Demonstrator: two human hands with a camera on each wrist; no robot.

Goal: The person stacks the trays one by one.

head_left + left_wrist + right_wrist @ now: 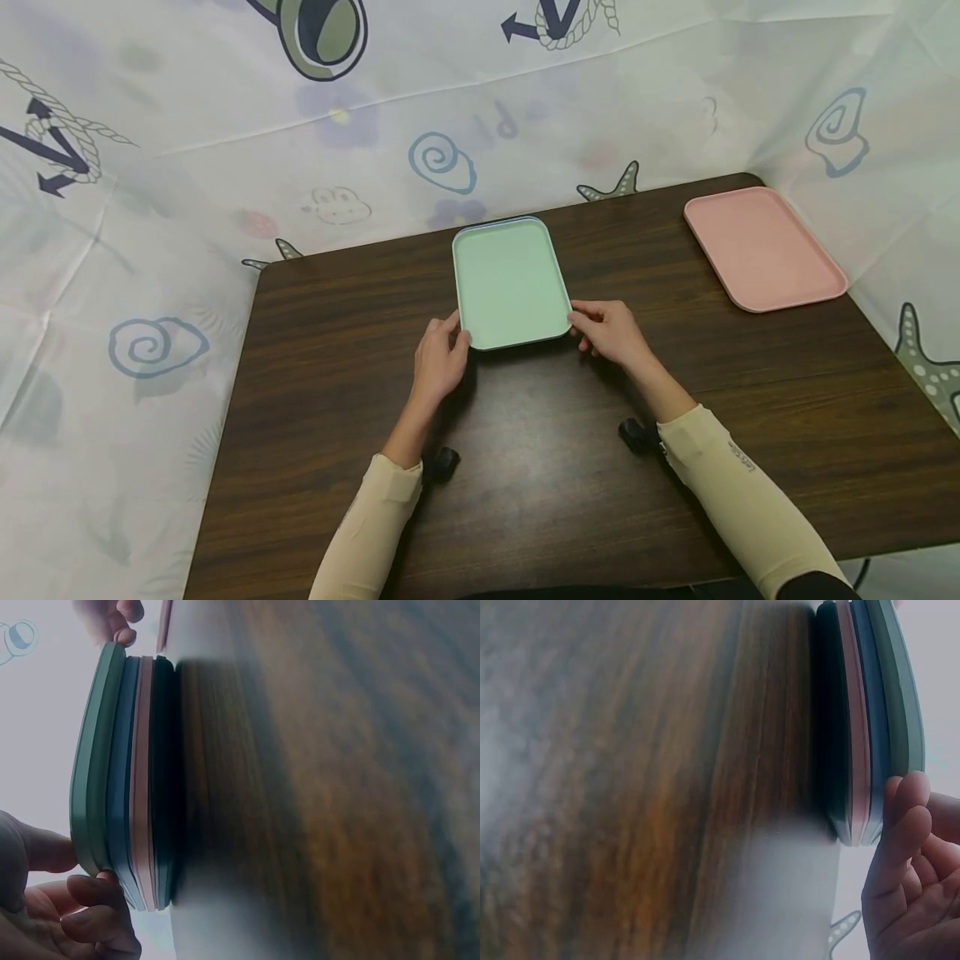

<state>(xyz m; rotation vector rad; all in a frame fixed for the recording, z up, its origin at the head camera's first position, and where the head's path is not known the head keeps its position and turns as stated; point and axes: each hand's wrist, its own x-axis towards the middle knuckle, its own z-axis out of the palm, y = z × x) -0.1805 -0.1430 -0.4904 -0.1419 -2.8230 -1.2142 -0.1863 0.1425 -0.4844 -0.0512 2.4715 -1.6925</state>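
Green top tray point(510, 279) of the mid-bench stack is pinched at its near corners by left hand point(438, 360) and right hand point(611, 332); a level lift toward twelve o'clock seems needed.

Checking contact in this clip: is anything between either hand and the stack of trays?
Nothing visible is. The left hand and right hand sit at the near corners of the green tray topping the stack, fingertips at its edge. The pink tray lies apart.

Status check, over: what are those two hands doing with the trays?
Left hand and right hand grip near corners of green top tray. It sits on a tray stack. Pink tray apart, far right. Nothing in the way.
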